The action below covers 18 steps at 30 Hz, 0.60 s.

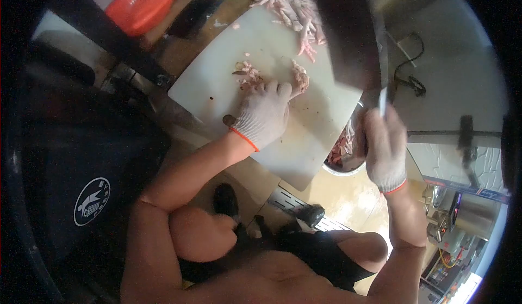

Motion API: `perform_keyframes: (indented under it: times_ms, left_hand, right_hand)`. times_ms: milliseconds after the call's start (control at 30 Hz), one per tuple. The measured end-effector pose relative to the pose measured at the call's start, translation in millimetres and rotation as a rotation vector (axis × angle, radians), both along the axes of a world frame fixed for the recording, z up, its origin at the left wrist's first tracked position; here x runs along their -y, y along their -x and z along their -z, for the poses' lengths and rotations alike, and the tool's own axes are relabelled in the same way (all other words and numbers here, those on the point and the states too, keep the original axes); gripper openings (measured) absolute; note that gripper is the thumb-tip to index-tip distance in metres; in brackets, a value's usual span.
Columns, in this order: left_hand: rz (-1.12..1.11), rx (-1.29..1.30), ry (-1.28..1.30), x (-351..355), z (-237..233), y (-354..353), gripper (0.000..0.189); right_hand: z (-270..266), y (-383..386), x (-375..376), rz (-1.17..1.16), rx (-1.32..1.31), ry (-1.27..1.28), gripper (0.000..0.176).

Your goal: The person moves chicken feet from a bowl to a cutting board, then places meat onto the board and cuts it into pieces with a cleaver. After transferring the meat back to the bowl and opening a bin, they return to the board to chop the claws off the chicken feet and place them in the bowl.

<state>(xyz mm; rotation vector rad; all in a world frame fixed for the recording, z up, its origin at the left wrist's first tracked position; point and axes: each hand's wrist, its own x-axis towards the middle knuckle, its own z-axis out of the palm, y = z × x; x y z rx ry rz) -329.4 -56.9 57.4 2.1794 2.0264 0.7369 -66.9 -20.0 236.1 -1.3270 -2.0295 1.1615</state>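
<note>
On a white cutting board [201,75], my left hand [263,108] in a knitted glove is closed around a chicken foot [300,81], whose far end sticks out past the fingers. Small chopped bits [249,71] lie just beyond the knuckles. My right hand [385,146], gloved too, grips the handle of a cleaver [353,37]. Its broad dark blade is raised over the board's right side and blurred. A pile of chicken feet [296,13] lies at the board's far end, partly hidden behind the blade.
Below the board's right edge stands a metal bowl [348,171] holding cut pieces. A red plastic basin [144,5] is at the upper left, near a dark flat object [194,17]. A black bin [81,168] takes up the left side. A cable [416,81] lies at the right.
</note>
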Motion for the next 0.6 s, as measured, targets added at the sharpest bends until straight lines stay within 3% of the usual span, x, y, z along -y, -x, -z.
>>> perform_keyframes:
  times_ms: [67, 100, 133, 233, 400, 467, 533, 600]
  left_hand:
    - [-0.029, 0.036, -0.042, -0.2, -4.8, -2.9, 0.028]
    - [-0.050, 0.043, -0.022, 6.1, -8.9, -2.0, 0.029]
    - [-0.071, 0.051, 0.000, 11.1, -11.5, -0.9, 0.030]
    - [-0.033, 0.060, -0.042, 12.5, -3.3, 1.5, 0.031]
    - [-0.060, -0.107, 0.005, 0.6, -6.3, -4.9, 0.032]
    - [-0.071, -0.137, 0.022, -5.4, -8.7, 1.2, 0.033]
    - [-0.055, -0.145, -0.092, -10.9, -10.1, 15.1, 0.034]
    - [-0.037, -0.160, -0.009, -18.1, -17.6, 18.6, 0.038]
  right_hand:
    - [-15.0, 25.5, -1.8, 0.014, -0.310, -0.093, 0.029]
    - [-7.7, 29.1, -12.1, -0.068, -0.179, -0.419, 0.028]
    - [5.2, 32.2, -15.4, -0.073, -0.077, -0.469, 0.034]
    - [70.4, 42.3, -13.9, -0.230, 0.661, -0.211, 0.052]
    - [66.8, 38.1, -15.7, -0.166, 0.617, -0.052, 0.057]
    - [69.1, 18.2, -11.4, -0.229, 0.414, 0.039, 0.056]
    - [79.5, -18.4, -11.6, -0.255, 0.320, -0.043, 0.053]
    - [76.3, -37.0, -2.1, -0.275, 0.223, -0.111, 0.050]
